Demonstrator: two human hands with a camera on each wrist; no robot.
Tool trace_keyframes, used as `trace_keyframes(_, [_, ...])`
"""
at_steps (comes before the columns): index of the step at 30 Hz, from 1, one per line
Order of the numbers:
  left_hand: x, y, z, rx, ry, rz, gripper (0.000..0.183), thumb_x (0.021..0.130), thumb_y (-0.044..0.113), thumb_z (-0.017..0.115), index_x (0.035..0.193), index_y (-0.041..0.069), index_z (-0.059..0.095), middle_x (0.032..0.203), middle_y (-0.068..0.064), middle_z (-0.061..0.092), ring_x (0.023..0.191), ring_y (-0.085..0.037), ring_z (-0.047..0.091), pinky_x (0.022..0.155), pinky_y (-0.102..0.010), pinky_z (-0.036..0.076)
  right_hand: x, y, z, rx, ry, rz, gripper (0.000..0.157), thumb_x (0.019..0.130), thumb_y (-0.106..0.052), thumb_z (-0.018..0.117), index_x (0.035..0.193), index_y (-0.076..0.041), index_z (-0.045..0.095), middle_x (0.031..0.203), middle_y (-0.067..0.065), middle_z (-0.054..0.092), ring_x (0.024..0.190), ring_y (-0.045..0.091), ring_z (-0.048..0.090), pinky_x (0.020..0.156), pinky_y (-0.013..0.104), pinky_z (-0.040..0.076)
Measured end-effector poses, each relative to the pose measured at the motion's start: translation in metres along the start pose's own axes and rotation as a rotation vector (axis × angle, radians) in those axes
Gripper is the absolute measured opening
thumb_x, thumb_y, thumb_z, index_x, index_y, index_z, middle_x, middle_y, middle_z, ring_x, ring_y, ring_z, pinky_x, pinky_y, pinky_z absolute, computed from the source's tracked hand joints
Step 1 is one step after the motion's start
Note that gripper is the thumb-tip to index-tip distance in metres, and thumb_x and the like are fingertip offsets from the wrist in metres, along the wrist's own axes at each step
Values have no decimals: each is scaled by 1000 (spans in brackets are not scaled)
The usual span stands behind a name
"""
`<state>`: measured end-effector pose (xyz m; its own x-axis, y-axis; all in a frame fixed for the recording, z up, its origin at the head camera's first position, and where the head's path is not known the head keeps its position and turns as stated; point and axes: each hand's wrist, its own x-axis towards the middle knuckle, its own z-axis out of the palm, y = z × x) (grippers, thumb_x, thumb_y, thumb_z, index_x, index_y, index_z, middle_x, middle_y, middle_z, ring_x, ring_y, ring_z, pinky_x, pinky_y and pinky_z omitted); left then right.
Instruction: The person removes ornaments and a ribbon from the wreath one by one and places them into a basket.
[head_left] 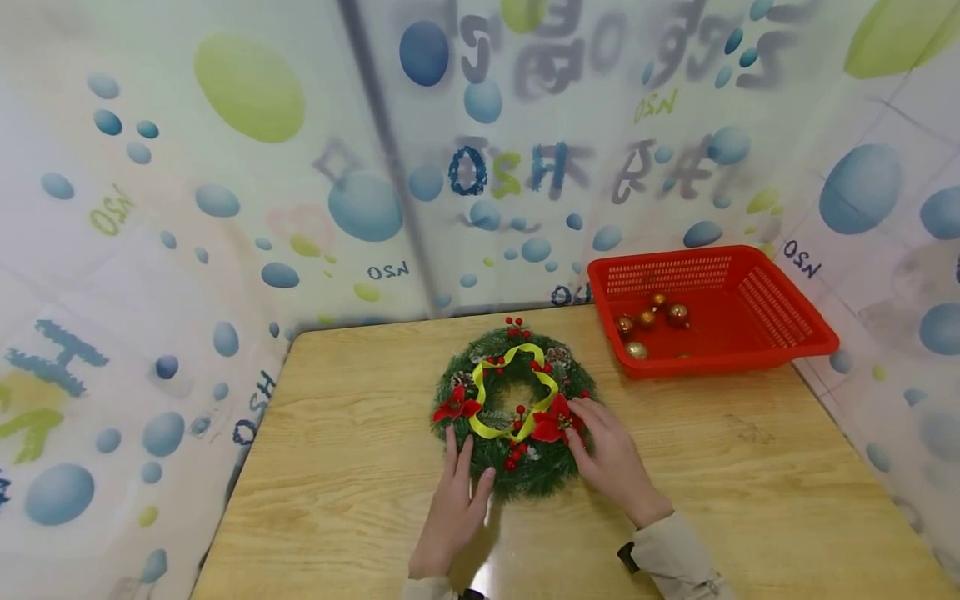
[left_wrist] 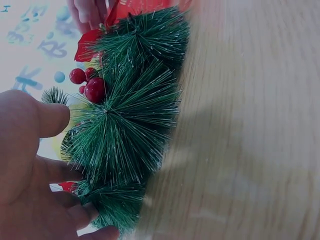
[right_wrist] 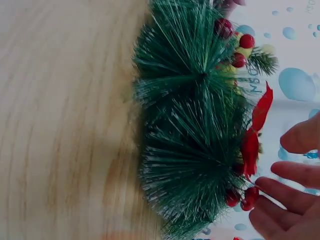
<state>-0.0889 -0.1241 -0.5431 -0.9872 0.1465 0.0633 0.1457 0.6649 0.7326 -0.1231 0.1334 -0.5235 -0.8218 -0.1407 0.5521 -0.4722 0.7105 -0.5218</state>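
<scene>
A green Christmas wreath [head_left: 536,479] lies on the wooden table, dressed with red berries [left_wrist: 95,90], pinecones and two red poinsettia flowers. A wavy yellow ribbon [head_left: 491,432] runs round its inner ring. My left hand [head_left: 453,508] is at the front left side, fingers spread and fingertips among the needles, below the left poinsettia [head_left: 456,405]. On the right, my right hand [head_left: 611,454] reaches over the edge of the wreath with its fingers at the right poinsettia [head_left: 553,419]. In the right wrist view those fingers [right_wrist: 295,195] are loosely extended beside the flower and berries.
A red plastic basket [head_left: 720,364] stands at the back right of the table, with several gold and brown baubles [head_left: 677,314] inside. Printed curtains [head_left: 300,275] with blue and green spots hang behind and at both sides of the table [head_left: 337,467].
</scene>
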Motion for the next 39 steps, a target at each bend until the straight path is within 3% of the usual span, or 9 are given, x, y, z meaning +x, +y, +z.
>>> trace_keyframes(5, [-1, 1, 2, -5, 1, 0, 68, 108, 39, 47, 158, -4, 28, 170, -22, -1, 151, -49, 22, 117, -64, 32, -3, -1, 4, -34, -33, 17, 45, 91, -9, 74, 130, 9, 63, 135, 28, 61, 128, 47, 56, 106, 64, 46])
trace_keyframes(18, [-6, 5, 1, -1, -5, -16, 68, 108, 39, 46, 159, -1, 26, 170, -21, 2, 149, -50, 25, 116, -65, 33, -16, -4, -2, -22, -115, 56, 54, 95, -14, 71, 141, 8, 54, 152, 30, 46, 143, 50, 39, 110, 65, 41])
trace_keyframes(24, [4, 1, -18, -20, 50, -27, 67, 107, 35, 50, 160, 1, 25, 168, -21, 16, 151, -45, 26, 121, -61, 27, -25, -19, -6, -41, -100, 11, 61, 92, -13, 75, 142, 10, 51, 150, 31, 47, 140, 51, 43, 106, 66, 44])
trace_keyframes(27, [11, -3, -24, -23, 53, -29, 69, 107, 37, 50, 159, 0, 25, 167, -21, 21, 152, -42, 26, 123, -58, 25, -29, -26, -2, -54, -130, 5, 63, 92, -15, 75, 144, 11, 49, 150, 31, 47, 139, 50, 45, 105, 64, 46])
trace_keyframes(33, [17, -8, -22, -24, 44, -9, 69, 107, 38, 49, 158, -2, 27, 165, -24, 26, 151, -43, 28, 123, -56, 26, -31, -31, 5, -63, -193, 47, 66, 96, -19, 71, 147, 13, 43, 153, 34, 41, 137, 48, 48, 102, 63, 50])
trace_keyframes(39, [11, -5, -20, -8, 65, 20, 66, 107, 35, 49, 156, -4, 30, 162, -24, 32, 149, -43, 32, 122, -56, 28, -29, -26, 0, -26, -228, 111, 64, 101, -22, 64, 150, 10, 40, 156, 31, 38, 134, 46, 52, 104, 59, 49])
